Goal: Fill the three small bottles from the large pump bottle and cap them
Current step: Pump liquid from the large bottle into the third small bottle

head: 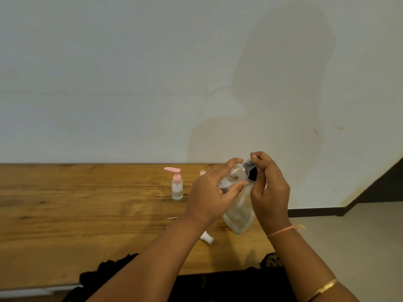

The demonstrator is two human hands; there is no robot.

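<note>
My left hand (214, 192) grips a small clear bottle (234, 175), tilted on its side with its mouth towards the right. The large clear bottle (239, 214) stands leaning on the wooden table (87, 214), with no pump on its threaded neck (249, 164). My right hand (269, 186) curls round the top of the large bottle at that neck. A dark round piece (253, 173) sits where the two bottles meet; I cannot tell what it is. Another small bottle (177, 188) with a pink pump top stands upright to the left.
A white pump head (207, 237) lies on the table near the front edge, under my left forearm. A thin pink tube (173, 217) lies flat nearby. A pink cap (202, 172) peeks out behind my left hand. The table ends just right of the large bottle.
</note>
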